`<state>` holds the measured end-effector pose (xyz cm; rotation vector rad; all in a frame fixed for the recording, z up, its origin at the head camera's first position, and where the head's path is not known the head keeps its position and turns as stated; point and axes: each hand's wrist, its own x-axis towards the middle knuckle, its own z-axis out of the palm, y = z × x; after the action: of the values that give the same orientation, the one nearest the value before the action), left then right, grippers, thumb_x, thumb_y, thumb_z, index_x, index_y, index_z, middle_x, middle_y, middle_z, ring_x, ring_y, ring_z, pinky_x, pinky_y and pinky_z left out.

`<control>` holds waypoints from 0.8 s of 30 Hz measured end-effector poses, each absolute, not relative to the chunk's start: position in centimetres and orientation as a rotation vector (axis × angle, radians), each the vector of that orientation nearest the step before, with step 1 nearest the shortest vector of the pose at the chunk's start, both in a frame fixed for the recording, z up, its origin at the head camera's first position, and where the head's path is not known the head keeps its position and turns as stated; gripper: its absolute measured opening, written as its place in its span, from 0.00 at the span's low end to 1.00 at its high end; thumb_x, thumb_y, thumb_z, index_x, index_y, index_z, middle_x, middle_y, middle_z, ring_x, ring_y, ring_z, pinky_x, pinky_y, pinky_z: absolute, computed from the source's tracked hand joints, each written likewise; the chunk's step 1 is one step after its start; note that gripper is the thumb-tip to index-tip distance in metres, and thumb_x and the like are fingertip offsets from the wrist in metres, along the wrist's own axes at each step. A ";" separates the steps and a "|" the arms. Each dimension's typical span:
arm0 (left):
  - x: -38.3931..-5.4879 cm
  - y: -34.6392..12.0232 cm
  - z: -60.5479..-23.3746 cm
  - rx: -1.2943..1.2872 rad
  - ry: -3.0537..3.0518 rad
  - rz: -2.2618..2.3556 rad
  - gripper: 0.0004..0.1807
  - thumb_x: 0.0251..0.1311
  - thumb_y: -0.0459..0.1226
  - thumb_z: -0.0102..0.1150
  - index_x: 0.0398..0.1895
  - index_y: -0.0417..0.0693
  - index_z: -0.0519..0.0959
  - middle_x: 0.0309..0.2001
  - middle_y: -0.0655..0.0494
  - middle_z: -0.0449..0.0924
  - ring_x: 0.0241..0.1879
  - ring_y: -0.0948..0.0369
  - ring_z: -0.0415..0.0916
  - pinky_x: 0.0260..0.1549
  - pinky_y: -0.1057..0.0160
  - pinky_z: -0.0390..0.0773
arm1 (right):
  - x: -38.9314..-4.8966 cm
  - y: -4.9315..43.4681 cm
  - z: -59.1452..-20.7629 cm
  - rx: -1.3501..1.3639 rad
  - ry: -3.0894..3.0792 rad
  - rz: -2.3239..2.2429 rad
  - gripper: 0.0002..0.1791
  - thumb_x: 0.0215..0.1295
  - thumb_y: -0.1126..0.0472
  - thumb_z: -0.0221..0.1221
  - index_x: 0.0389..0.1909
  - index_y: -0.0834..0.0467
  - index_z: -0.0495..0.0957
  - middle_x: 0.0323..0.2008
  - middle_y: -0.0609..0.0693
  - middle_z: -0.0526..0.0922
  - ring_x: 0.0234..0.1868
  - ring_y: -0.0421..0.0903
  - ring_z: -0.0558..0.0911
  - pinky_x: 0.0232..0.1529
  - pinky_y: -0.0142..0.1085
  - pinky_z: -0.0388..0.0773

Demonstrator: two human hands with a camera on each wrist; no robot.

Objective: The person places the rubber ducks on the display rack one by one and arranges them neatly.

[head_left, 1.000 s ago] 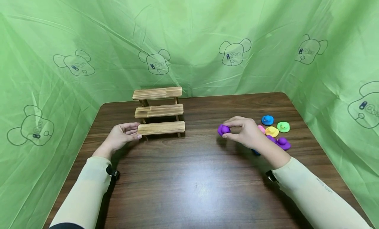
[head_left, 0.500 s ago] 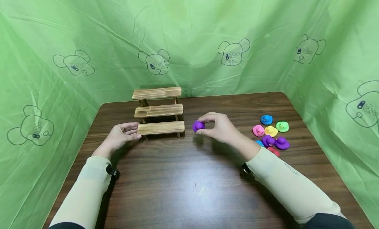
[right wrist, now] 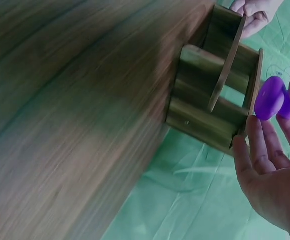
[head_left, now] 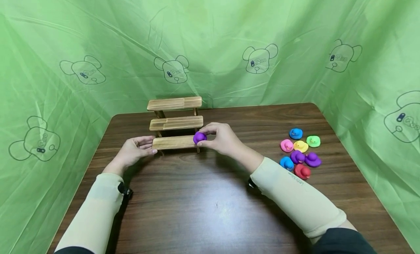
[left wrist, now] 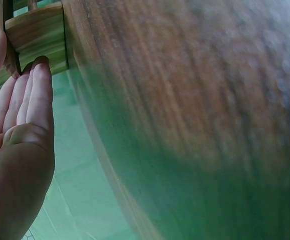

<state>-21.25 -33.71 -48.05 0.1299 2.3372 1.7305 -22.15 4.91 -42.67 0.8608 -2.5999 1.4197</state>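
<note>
A three-step wooden display stand (head_left: 174, 142) stands at the table's back left. My left hand (head_left: 131, 151) holds the left end of its lowest step, thumb at the front corner and fingers behind. In the left wrist view the fingers (left wrist: 27, 102) lie nearly straight against the wood. My right hand (head_left: 223, 138) pinches a purple rubber duck (head_left: 199, 138) between thumb and fingers at the right end of that step. The right wrist view shows the duck (right wrist: 271, 99) close to the step's edge; whether it touches the wood I cannot tell.
Several rubber ducks lie grouped at the table's right: blue (head_left: 296, 133), green (head_left: 313, 141), pink (head_left: 287, 145), yellow (head_left: 300, 146), purple (head_left: 312, 159) and red (head_left: 302, 171). Green cloth (head_left: 226, 86) hangs behind the table (head_left: 183, 203) and along its sides.
My right hand has carried the purple duck leftward from near the other ducks to the lowest step's right end. The left hand and the stand have stayed in place.
</note>
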 end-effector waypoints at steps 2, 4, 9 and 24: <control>-21.3 -33.9 -48.1 0.130 2.334 1.723 0.38 0.61 0.29 0.75 0.73 0.31 0.70 0.69 0.33 0.73 0.59 0.62 0.80 0.53 0.69 0.83 | -22.1 4.1 -42.7 0.861 -2.612 1.409 0.20 0.52 0.55 0.82 0.47 0.50 0.90 0.43 0.39 0.88 0.46 0.39 0.84 0.58 0.38 0.82; -21.3 -34.0 -48.1 0.140 2.332 1.711 0.38 0.61 0.30 0.75 0.73 0.31 0.70 0.69 0.33 0.72 0.60 0.61 0.80 0.53 0.69 0.82 | -22.1 3.3 -42.8 0.863 -2.627 1.389 0.20 0.52 0.54 0.82 0.47 0.49 0.91 0.43 0.39 0.88 0.44 0.43 0.85 0.51 0.39 0.84; -21.3 -34.0 -48.2 0.129 2.317 1.730 0.38 0.61 0.30 0.76 0.73 0.31 0.70 0.68 0.32 0.73 0.59 0.61 0.81 0.53 0.68 0.83 | -22.3 1.5 -43.2 0.857 -2.668 1.359 0.18 0.53 0.53 0.82 0.45 0.47 0.91 0.40 0.39 0.89 0.44 0.44 0.86 0.48 0.41 0.84; -21.5 -34.0 -48.6 0.135 2.271 1.796 0.37 0.60 0.26 0.74 0.72 0.28 0.69 0.68 0.28 0.72 0.55 0.66 0.82 0.53 0.66 0.83 | -22.9 -3.5 -43.5 0.906 -2.708 1.273 0.14 0.57 0.49 0.79 0.43 0.45 0.91 0.41 0.37 0.88 0.46 0.36 0.83 0.50 0.30 0.79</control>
<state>-21.46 -33.97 -48.64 0.1347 2.2708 1.7959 -22.89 -3.54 -43.49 0.9063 -2.7085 1.2728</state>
